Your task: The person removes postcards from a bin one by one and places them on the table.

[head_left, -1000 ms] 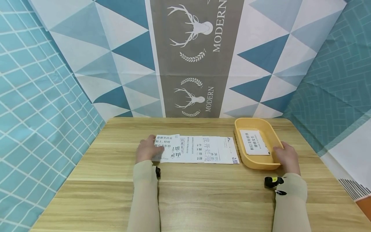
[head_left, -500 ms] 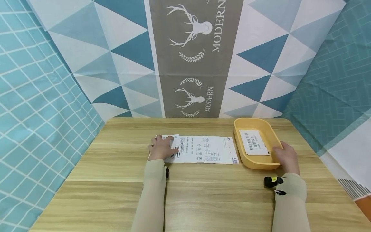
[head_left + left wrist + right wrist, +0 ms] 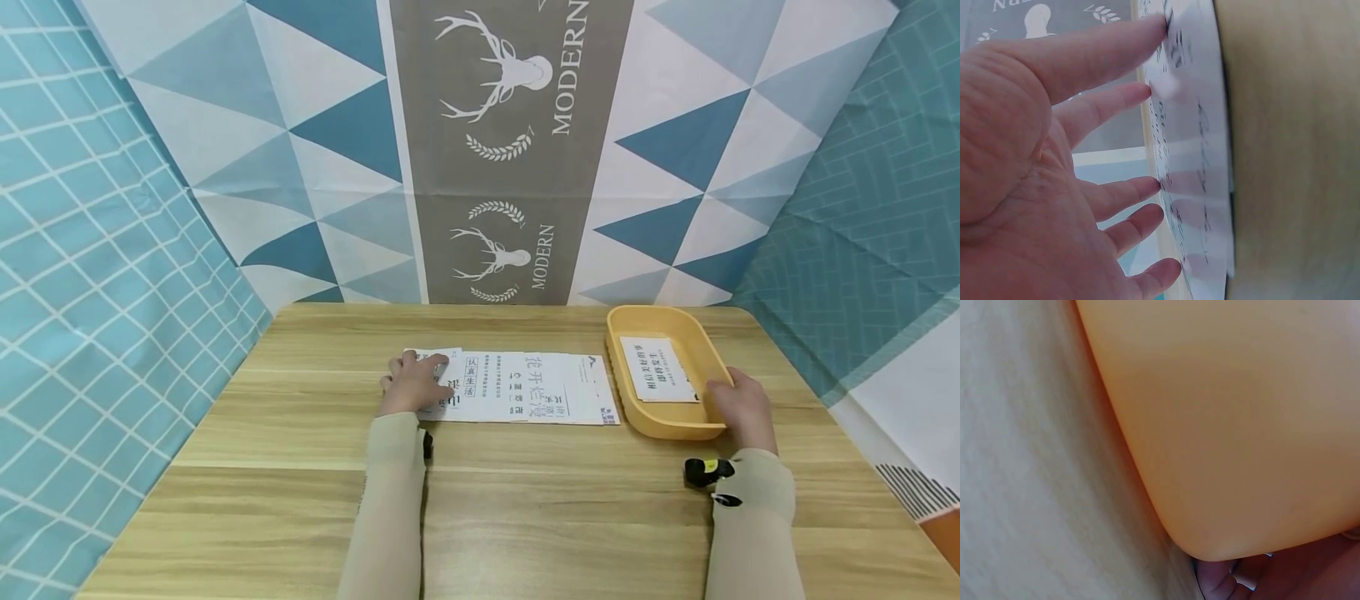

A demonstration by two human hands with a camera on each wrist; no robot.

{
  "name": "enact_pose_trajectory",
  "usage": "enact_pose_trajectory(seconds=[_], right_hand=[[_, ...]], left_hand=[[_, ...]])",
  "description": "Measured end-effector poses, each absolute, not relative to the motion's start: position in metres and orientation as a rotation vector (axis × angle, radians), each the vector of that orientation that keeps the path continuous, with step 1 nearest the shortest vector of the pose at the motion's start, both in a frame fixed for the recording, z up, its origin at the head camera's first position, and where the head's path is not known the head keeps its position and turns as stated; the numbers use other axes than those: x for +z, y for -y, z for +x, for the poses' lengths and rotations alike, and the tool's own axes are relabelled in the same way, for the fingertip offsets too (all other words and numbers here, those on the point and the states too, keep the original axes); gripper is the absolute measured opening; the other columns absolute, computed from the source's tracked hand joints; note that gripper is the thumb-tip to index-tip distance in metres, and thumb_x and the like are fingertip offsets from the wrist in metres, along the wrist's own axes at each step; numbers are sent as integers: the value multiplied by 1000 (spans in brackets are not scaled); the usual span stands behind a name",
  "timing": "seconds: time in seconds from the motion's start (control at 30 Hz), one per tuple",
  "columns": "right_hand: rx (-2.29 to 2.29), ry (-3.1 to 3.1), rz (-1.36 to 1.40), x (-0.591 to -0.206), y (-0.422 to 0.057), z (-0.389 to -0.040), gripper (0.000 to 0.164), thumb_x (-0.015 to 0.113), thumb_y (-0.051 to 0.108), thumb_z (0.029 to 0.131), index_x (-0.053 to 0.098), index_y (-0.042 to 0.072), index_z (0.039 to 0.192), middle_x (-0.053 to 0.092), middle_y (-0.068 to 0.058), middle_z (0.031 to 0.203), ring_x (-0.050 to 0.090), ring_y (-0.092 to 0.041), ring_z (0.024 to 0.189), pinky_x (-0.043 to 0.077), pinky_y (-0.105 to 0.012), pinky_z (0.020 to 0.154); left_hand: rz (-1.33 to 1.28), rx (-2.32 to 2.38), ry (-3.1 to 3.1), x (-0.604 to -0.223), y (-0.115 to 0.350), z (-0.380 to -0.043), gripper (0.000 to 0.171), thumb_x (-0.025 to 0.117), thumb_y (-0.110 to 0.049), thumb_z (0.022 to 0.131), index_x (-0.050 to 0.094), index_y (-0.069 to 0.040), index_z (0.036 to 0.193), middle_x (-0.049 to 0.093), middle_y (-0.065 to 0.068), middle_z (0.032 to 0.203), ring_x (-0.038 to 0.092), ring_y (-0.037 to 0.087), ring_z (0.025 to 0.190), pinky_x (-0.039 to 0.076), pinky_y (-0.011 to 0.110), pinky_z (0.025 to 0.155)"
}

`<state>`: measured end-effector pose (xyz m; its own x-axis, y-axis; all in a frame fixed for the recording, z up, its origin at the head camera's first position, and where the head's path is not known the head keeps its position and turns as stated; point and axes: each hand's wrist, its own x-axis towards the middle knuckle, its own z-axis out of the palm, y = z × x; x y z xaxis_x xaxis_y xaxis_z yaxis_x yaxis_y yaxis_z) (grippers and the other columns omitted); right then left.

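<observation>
Overlapping white cards [image 3: 536,387] with printed black characters lie in a row across the table. Over the row's left end is my left hand [image 3: 412,383], its fingers spread and fairly straight. In the left wrist view, the fingertips [image 3: 1154,185] touch or nearly touch the top card [image 3: 1200,156]. My right hand [image 3: 742,408] grips the near right rim of a yellow plastic basket [image 3: 671,429], thumb over the edge. A white card [image 3: 656,368] lies inside that basket, apparently on others. Basket wall [image 3: 1229,456] fills most of the right wrist view and hides much of the hand.
The wood-grain table [image 3: 525,517] ends at a patterned backdrop [image 3: 510,150] behind the cards and basket. A blue grid-patterned sheet [image 3: 97,275] hangs along the left side.
My left hand has moved right from the row's left end onto the cards, with its fingers spread over them. The right hand and the basket have stayed in place.
</observation>
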<state>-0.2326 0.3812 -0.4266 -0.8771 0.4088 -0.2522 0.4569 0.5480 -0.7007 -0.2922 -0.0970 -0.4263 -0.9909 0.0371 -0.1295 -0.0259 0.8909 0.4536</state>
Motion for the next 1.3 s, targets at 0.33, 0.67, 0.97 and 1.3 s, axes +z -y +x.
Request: enact_pose_trajectory(seconds=[0.33, 0.67, 0.97, 1.3], right_hand=[[-1246, -2727, 740, -427, -382, -233, 62, 34, 25, 105, 22, -6, 157, 32, -38, 154, 44, -47, 126, 39, -61, 111], [-1236, -2743, 740, -428, -382, -233, 61, 34, 24, 105, 23, -7, 156, 33, -38, 153, 44, -48, 127, 39, -62, 111], [-1254, -2725, 750, -428, -382, -232, 61, 34, 24, 105, 23, -7, 156, 34, -38, 153, 45, -47, 126, 40, -61, 109], [-1249, -2712, 763, -429, -384, -235, 62, 34, 26, 105, 22, -6, 157, 34, -37, 153, 46, -46, 124, 42, -60, 108]], left_hand=[[19, 717, -2898, -425, 100, -292, 62, 73, -19, 85, 57, -25, 145, 26, 26, 162, 24, 50, 139, 27, 65, 105], [47, 696, -2869, -424, 101, -290, 65, 61, -11, 84, 55, -25, 147, 20, 24, 165, 22, 50, 140, 26, 63, 103], [18, 684, -2850, -426, 102, -292, 69, 63, -17, 88, 45, -21, 154, 13, 26, 167, 19, 49, 142, 23, 63, 107], [24, 630, -2859, -426, 102, -294, 70, 62, -20, 88, 42, -10, 154, 12, 28, 167, 14, 53, 149, 20, 70, 112]])
